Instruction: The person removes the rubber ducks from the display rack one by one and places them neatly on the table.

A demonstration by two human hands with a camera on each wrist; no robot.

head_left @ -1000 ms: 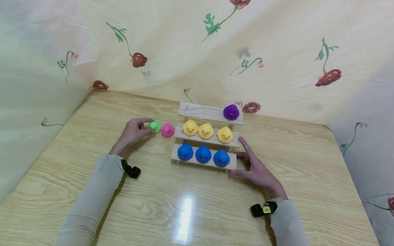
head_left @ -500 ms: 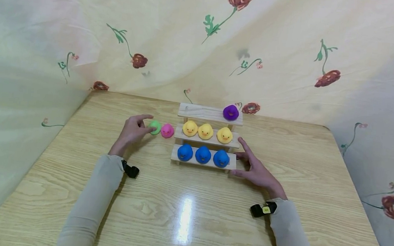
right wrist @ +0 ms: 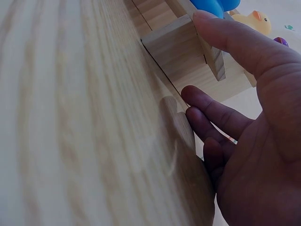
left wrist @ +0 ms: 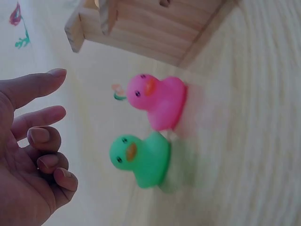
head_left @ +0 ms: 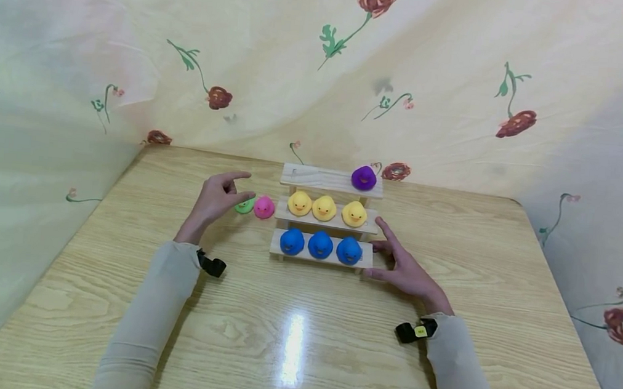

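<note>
In the head view my left hand (head_left: pixel 218 198) hovers just left of a green rubber duck (head_left: pixel 244 205), thumb and index finger spread with nothing between them. The left wrist view shows that green duck and a pink rubber duck (left wrist: pixel 160 101) standing side by side on the table, apart from the fingers. A three-tier wooden rack (head_left: pixel 318 178) stands right of them. My right hand (head_left: pixel 407 271) rests against the rack's right end, its thumb touching the bottom shelf and its other fingers extended along the side. Blue rubber ducks (head_left: pixel 320 245) line the bottom shelf.
Yellow rubber ducks (head_left: pixel 324 208) sit on the middle shelf, with a gap before the rightmost one. A purple rubber duck (head_left: pixel 364 178) is at the right of the top shelf. A floral curtain (head_left: pixel 278 62) hangs behind the wooden table (head_left: pixel 243 337).
My left hand has let go of the green duck, spread its thumb and index finger, and risen slightly away. The right hand stays at the rack.
</note>
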